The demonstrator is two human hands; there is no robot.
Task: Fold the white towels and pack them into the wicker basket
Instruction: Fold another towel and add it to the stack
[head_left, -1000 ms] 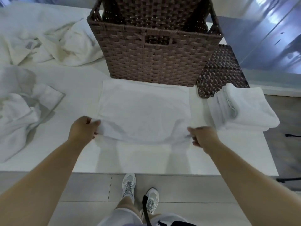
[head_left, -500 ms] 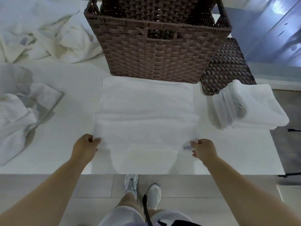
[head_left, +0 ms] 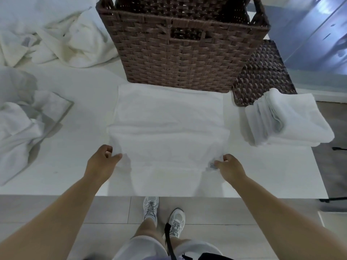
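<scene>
A flat white terry towel [head_left: 169, 128] lies on the smooth white worktop [head_left: 78, 147], touching the brown woven wicker basket [head_left: 180, 53] at 12 o'clock. A folded towel stack [head_left: 289, 119] sits at 3 o'clock; crumpled towels [head_left: 56, 38] lie at 10 o'clock. Since the earlier frames, the near edge has been drawn toward the person. The left hand [head_left: 102, 162] and right hand [head_left: 230, 166], fingers curled, each pinch a near corner.

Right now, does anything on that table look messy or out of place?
Yes: crumpled towels sprawl unfolded at the far left, and the folded stack overhangs the table's right edge.
</scene>
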